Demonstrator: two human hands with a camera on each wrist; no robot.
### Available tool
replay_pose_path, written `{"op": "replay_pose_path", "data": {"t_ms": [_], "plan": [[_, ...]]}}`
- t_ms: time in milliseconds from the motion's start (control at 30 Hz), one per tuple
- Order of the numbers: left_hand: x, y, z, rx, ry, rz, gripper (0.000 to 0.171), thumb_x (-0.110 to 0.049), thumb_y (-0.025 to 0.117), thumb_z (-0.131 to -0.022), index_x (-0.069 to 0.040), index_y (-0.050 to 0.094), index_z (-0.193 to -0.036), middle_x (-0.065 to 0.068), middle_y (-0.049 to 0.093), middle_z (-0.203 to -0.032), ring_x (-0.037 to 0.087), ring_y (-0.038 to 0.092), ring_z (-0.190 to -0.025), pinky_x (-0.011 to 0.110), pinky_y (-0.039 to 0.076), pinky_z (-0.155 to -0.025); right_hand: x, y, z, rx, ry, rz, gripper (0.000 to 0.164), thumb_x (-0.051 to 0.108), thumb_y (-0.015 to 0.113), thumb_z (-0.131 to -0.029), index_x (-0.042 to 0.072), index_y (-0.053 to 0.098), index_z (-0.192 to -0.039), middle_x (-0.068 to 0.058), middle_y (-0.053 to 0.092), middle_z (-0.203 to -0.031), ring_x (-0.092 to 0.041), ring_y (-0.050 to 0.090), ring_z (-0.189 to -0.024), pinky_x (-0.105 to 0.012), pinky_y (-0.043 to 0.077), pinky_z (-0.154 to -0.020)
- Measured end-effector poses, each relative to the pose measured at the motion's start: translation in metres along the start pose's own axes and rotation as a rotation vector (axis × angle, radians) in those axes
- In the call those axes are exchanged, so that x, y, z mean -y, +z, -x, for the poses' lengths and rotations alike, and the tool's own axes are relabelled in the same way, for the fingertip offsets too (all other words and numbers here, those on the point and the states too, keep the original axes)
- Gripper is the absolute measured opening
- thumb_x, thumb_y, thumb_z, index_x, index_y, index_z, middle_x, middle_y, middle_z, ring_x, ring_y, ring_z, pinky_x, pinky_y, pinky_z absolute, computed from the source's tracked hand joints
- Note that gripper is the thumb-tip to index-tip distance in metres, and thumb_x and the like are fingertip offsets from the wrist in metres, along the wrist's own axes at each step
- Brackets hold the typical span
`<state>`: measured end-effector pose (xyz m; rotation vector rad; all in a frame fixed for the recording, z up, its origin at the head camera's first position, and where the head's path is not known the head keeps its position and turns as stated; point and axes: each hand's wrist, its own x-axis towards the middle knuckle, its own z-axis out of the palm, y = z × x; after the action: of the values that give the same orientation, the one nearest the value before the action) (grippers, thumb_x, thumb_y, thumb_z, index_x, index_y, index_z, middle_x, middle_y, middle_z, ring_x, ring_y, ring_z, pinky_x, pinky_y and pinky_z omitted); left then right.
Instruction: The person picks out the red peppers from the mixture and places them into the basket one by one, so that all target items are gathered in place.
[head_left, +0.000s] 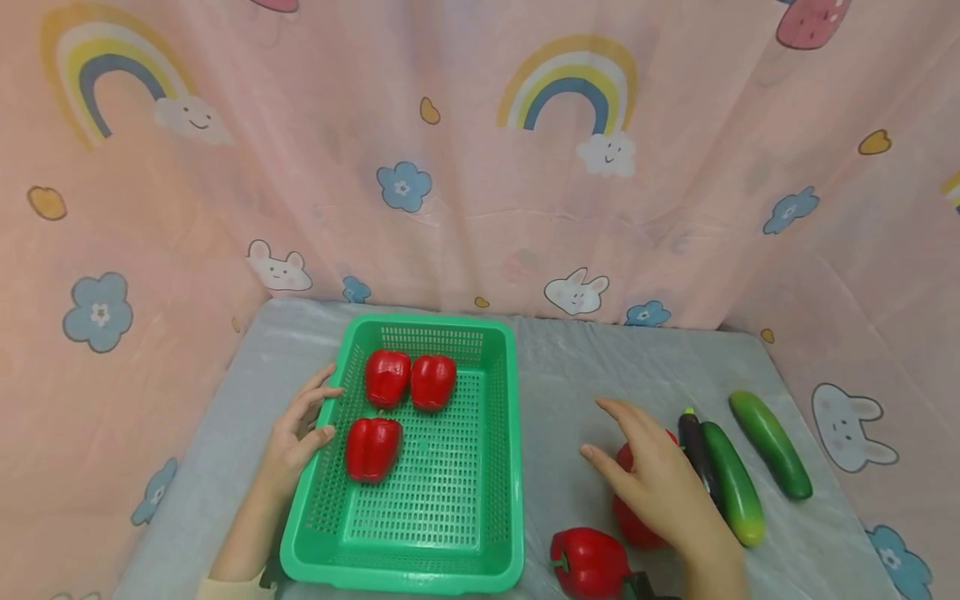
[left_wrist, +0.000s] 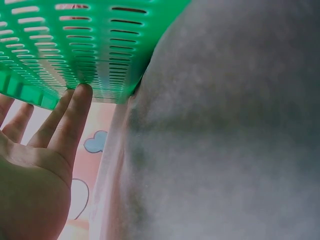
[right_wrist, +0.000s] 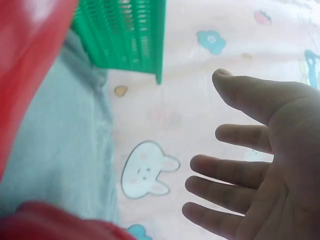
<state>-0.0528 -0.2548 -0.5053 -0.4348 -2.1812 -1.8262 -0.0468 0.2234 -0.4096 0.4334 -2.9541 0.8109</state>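
A green plastic basket (head_left: 405,575) stands on the grey cloth with three red bell peppers (head_left: 373,450) inside. My left hand (head_left: 296,437) is at its left side; in the left wrist view, straight fingers (left_wrist: 75,117) touch the slotted outer wall. To the right of the basket, my right hand (head_left: 660,475) hovers over a red bell pepper (head_left: 633,525), partly covering it, thumb and fingers spread and holding nothing. Another red bell pepper (head_left: 588,562) lies nearer the front edge. In the right wrist view, the right hand (right_wrist: 260,165) is apart from the blurred red pepper (right_wrist: 25,60).
Right of the right hand lie a dark eggplant (head_left: 699,454) and two green cucumbers (head_left: 772,446), one partly alongside the eggplant. A pink patterned curtain (head_left: 480,250) closes off the back and sides of the cloth-covered table (head_left: 570,367).
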Motion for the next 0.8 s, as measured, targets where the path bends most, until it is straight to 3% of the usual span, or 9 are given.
{"op": "replay_pose_path", "data": {"t_ms": [267,600,800], "plan": [[0.001,0.001,0.000,-0.001,0.004,0.005,0.044,0.014,0.055,-0.095,0.013,0.059,-0.139,0.020,0.039,-0.172,0.017,0.039,-0.155,0.019,0.031,-0.120,-0.012,-0.006,0.005,-0.007,0.049,0.035,0.070,0.038,0.083,-0.098,0.005,0.056,-0.154,-0.021,0.059,-0.150,-0.045,0.054,-0.137,-0.072,0.050,-0.104],[0.002,0.000,0.000,0.004,0.018,0.006,0.044,0.014,0.054,-0.095,0.014,0.059,-0.139,0.021,0.038,-0.171,0.018,0.037,-0.157,0.020,0.031,-0.120,-0.032,-0.010,0.013,-0.010,0.147,0.059,0.080,0.048,0.081,-0.097,0.008,0.050,-0.159,-0.023,0.052,-0.153,-0.049,0.050,-0.137,-0.074,0.055,-0.092],[0.002,0.000,0.000,0.003,0.022,0.014,0.044,0.014,0.054,-0.095,0.015,0.058,-0.138,0.022,0.038,-0.171,0.019,0.037,-0.157,0.020,0.031,-0.120,-0.043,-0.011,0.017,-0.035,0.157,0.069,0.079,0.044,0.081,-0.098,0.005,0.050,-0.159,-0.026,0.051,-0.152,-0.052,0.047,-0.135,-0.076,0.054,-0.091]]}}
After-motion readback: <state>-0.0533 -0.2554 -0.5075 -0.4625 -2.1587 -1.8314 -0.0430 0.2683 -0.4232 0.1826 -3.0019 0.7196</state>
